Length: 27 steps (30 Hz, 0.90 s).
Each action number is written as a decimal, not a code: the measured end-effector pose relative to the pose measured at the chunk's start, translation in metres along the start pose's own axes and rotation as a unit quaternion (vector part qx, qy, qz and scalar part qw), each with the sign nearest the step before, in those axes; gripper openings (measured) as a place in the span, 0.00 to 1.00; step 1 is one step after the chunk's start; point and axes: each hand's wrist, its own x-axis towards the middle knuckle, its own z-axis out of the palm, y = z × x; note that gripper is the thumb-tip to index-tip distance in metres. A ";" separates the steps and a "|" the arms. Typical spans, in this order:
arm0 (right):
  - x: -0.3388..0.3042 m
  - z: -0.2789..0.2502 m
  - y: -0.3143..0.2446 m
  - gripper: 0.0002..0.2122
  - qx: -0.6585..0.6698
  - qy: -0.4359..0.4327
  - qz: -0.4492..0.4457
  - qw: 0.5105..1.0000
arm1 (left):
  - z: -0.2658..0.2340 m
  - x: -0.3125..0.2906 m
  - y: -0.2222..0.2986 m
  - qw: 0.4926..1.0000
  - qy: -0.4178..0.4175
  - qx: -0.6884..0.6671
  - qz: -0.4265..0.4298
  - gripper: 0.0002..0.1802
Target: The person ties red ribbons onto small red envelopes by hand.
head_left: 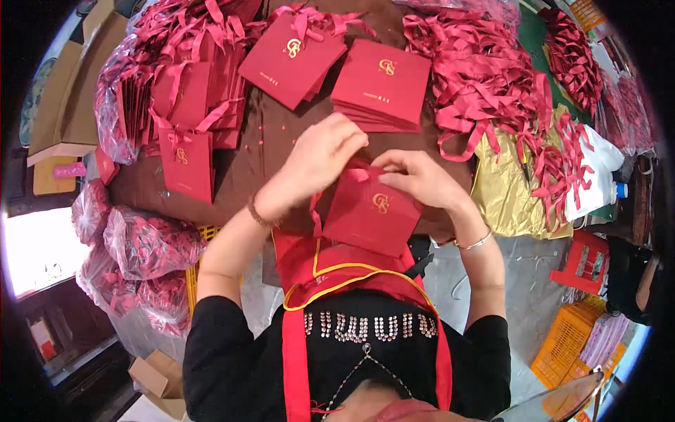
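A small red paper gift bag with a gold emblem is tilted in front of my body at the table's near edge. Pinched fingers of my left hand are at the bag's upper left, closed on a red ribbon that hangs down the bag's side. My right hand grips the bag's top edge, thumb and fingers curled over it. Their fingertips partly hide the bag's opening. Just beyond my hands lies a stack of flat red bags.
More red bags with ribbon handles lie beside the stack, and others stand at left. A big heap of red ribbons sits at right, near gold plastic wrapping. Filled clear plastic bags are at lower left, an orange crate at lower right.
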 end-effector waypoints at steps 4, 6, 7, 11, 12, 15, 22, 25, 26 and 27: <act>-0.003 0.001 -0.021 0.10 -0.082 -0.011 -0.038 0.996 | -0.006 0.010 -0.024 0.966 -0.177 -0.181 -0.043 0.12; -0.003 0.002 -0.022 0.10 -0.118 -0.013 -0.067 0.991 | -0.007 0.013 -0.030 0.923 -0.287 -0.253 -0.040 0.13; -0.004 0.004 -0.024 0.10 -0.171 -0.007 -0.084 0.982 | -0.007 0.015 -0.031 0.929 -0.303 -0.214 -0.017 0.12; -0.007 0.012 -0.032 0.08 -0.258 0.008 -0.123 0.958 | -0.005 0.024 -0.037 0.918 -0.375 -0.094 0.095 0.18; -0.007 0.012 -0.034 0.08 -0.280 0.013 -0.141 0.950 | -0.004 0.027 -0.037 0.918 -0.372 -0.094 0.096 0.18; -0.006 0.011 -0.038 0.08 -0.280 0.018 -0.162 0.946 | -0.006 0.034 -0.036 0.863 -0.485 -0.142 0.007 0.16; -0.001 0.002 -0.034 0.08 -0.283 0.027 -0.193 0.939 | 0.008 0.029 -0.039 0.921 -0.321 -0.221 0.001 0.08; 0.004 0.013 -0.034 0.08 -0.258 0.004 -0.210 0.943 | 0.007 0.035 -0.046 0.943 -0.170 -0.276 -0.083 0.08; 0.007 0.011 -0.034 0.08 -0.273 0.028 -0.200 0.941 | -0.001 0.041 -0.042 0.961 -0.139 -0.228 -0.071 0.08; 0.011 0.009 -0.032 0.08 -0.274 0.028 -0.201 0.940 | 0.001 0.040 -0.047 0.950 -0.066 -0.289 -0.100 0.09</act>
